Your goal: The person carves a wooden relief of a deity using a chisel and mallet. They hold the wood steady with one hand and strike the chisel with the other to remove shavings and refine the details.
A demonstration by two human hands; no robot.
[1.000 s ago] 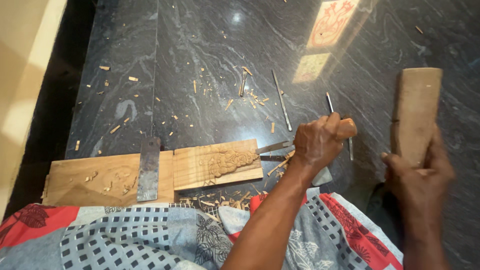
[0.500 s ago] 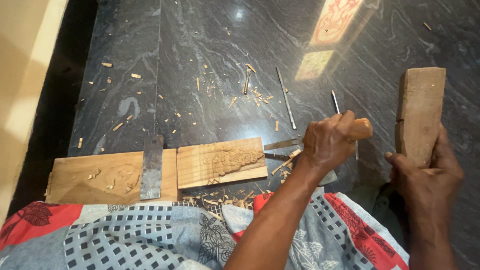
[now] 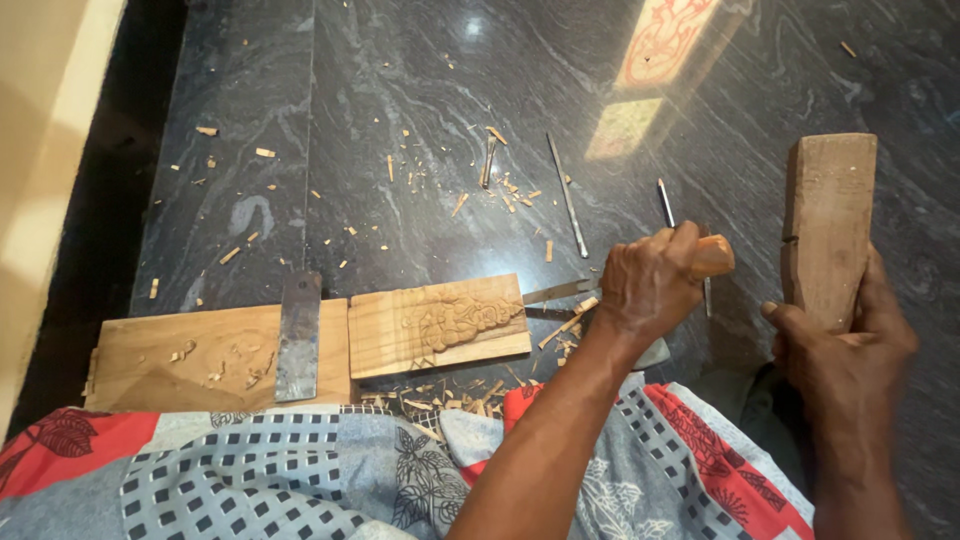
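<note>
My left hand (image 3: pixel 648 288) is closed around a chisel with a wooden handle (image 3: pixel 714 255). Its steel blade (image 3: pixel 556 292) points left and meets the right end of a small carved wooden panel (image 3: pixel 440 322) lying on the floor. My right hand (image 3: pixel 850 350) grips a rough wooden block mallet (image 3: pixel 826 225), held upright to the right of the chisel and apart from it. The panel butts against a longer plain plank (image 3: pixel 190 355), and a flat metal bar (image 3: pixel 298 335) lies across the plank beside the joint.
The floor is dark polished stone (image 3: pixel 400 120), littered with wood chips (image 3: pixel 500 185). Two thin metal carving tools (image 3: pixel 567 195) (image 3: pixel 665 200) lie beyond the panel. A patterned red, grey and blue cloth (image 3: pixel 300 470) covers my lap. A pale wall edge (image 3: pixel 40 150) runs along the left.
My left hand has shifted slightly to the right, and more of the chisel's wooden handle shows. The mallet stays raised in about the same place.
</note>
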